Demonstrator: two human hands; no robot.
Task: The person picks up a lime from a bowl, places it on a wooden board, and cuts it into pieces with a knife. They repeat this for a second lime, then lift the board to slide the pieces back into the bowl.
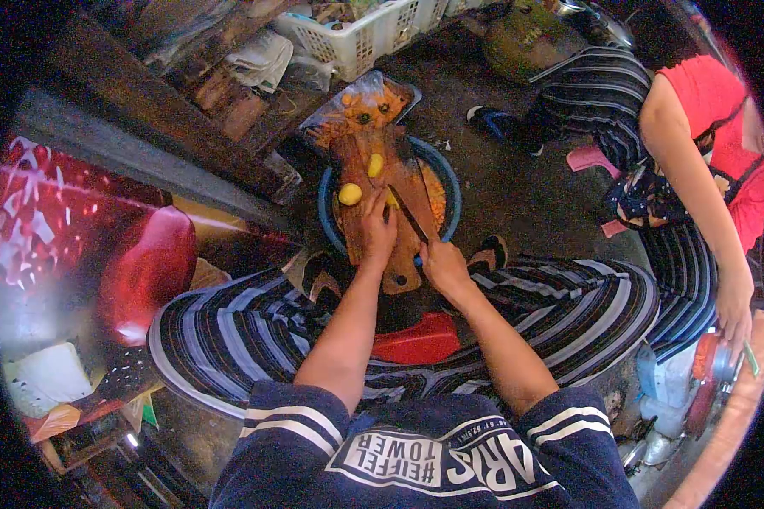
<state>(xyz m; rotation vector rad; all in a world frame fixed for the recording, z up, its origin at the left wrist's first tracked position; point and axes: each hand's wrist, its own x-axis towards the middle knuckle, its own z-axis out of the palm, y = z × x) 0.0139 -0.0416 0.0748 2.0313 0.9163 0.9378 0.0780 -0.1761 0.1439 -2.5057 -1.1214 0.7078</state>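
A wooden cutting board (356, 168) lies across a blue basin (454, 178) that holds small orange bits (434, 197). My right hand (446, 270) is closed round the handle of a knife (411, 212), its blade slanting up and left over the board. Beside the blade, my left hand (379, 227) presses its fingers on a yellow piece of peeled vegetable, perhaps potato (391, 198), partly hidden by the fingers. Left of it sits a rounded yellow piece (350, 194), and farther up the board lies a longer one (375, 165).
Beyond the board rests a tray (373, 88) with orange pieces. A white plastic basket (352, 42) stands at the back. At right, another person (696, 127) sits on a pink stool (593, 159), one arm reaching down near jars (711, 360). Wooden beams (144, 97) run along the left.
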